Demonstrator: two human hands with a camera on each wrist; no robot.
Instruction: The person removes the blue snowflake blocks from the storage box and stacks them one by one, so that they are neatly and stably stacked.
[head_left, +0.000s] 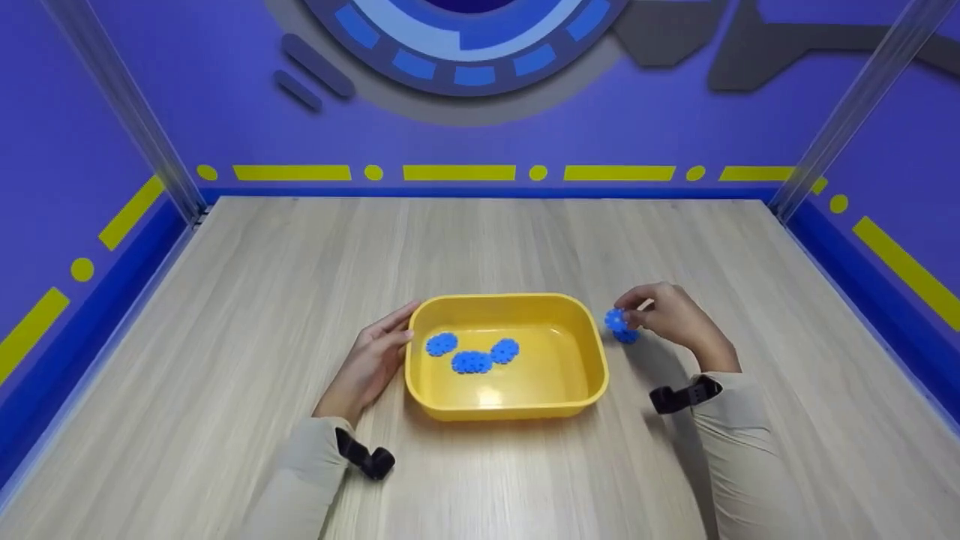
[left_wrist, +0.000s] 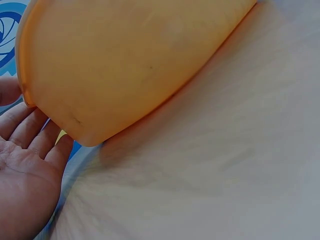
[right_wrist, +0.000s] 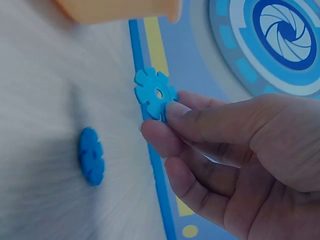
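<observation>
A yellow plastic basin (head_left: 487,414) stands on the table, with several blue notched discs (head_left: 472,362) lying on its floor. My left hand (head_left: 373,362) holds the basin at its left side, thumb at the rim and the other fingers along the outer wall; the left wrist view shows this hand (left_wrist: 30,165) beside the basin's wall (left_wrist: 125,65), its fingertips partly hidden. To the right of the basin, my right hand (head_left: 673,315) pinches a blue notched disc (right_wrist: 147,92) between thumb and fingers, above the table. Below it, another blue disc (right_wrist: 92,156) lies on the tabletop.
The wood-grain table (head_left: 300,262) is bordered by blue-purple panels (head_left: 480,146) at the back and both sides. Transparent posts (head_left: 127,97) rise at the two back corners. A black wrist camera (head_left: 367,454) sits on each wrist.
</observation>
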